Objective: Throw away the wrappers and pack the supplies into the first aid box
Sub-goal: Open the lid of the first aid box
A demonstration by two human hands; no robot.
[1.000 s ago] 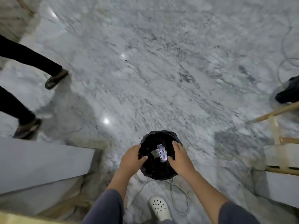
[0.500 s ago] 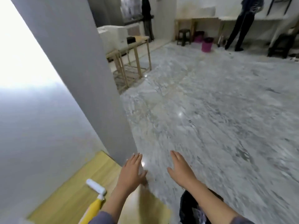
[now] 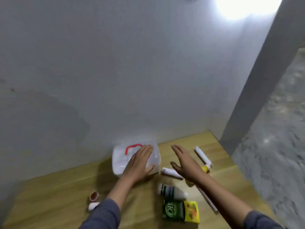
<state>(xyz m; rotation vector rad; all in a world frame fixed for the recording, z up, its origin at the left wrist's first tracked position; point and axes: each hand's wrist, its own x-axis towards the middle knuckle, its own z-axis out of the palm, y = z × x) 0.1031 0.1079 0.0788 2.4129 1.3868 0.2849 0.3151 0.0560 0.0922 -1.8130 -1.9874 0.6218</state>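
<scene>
Left hand [image 3: 140, 164] lies flat, open, on the first aid box [image 3: 121, 158]; right hand [image 3: 184, 161] hovers open, empty. The box looks light, rigid, smooth plastic, best lifted by its red handle [image 3: 132, 147].

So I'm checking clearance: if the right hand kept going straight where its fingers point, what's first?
Likely nothing on the table: the right hand points past the first aid box toward the wall; depth unclear.

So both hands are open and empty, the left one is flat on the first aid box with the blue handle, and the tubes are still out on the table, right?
Not quite: the head view shows the handle is red, not blue. The rest holds. The left hand lies flat on the first aid box, the right hand is open and empty, and the tubes are still out on the table.
</scene>
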